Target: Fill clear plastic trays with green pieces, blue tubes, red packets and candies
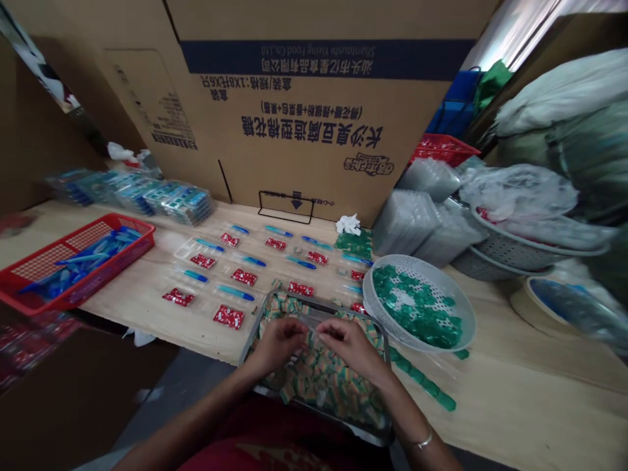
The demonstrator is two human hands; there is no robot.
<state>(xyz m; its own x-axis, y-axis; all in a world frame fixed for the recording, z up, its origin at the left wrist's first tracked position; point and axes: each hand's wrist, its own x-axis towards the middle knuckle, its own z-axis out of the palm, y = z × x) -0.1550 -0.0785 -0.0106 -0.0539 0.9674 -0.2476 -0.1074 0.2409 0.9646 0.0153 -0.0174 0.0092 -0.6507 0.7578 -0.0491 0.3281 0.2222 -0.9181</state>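
Forearms (196, 415) reach from a dark red garment (275, 438) to a steel tray (318, 304), set at the table's edge directly before the body, within reach of both hands. Beyond it stands a large cardboard carton (304, 111), its print upside down: "Shantoushi Yixing Food Co.,Ltd", Chinese product wording and a "1X8" size line. A pale wooden table (147, 327) carries a red plastic basket (112, 219) of blue sticks (88, 258) at the far left and a white perforated colander (471, 320) of green-wrapped sweets (417, 307) beside the tray. Red sachets (228, 316) and blue sticks lie spaced in rows, keeping each piece separate. Inside the tray, a heap of orange-and-green wrapped sweets (324, 386) lies beneath the left hand (277, 345) and right hand (350, 343). Both curve inward, close together, but whether the fingers (301, 333) grip anything cannot be told. A thin bracelet (422, 442) circles the right wrist.
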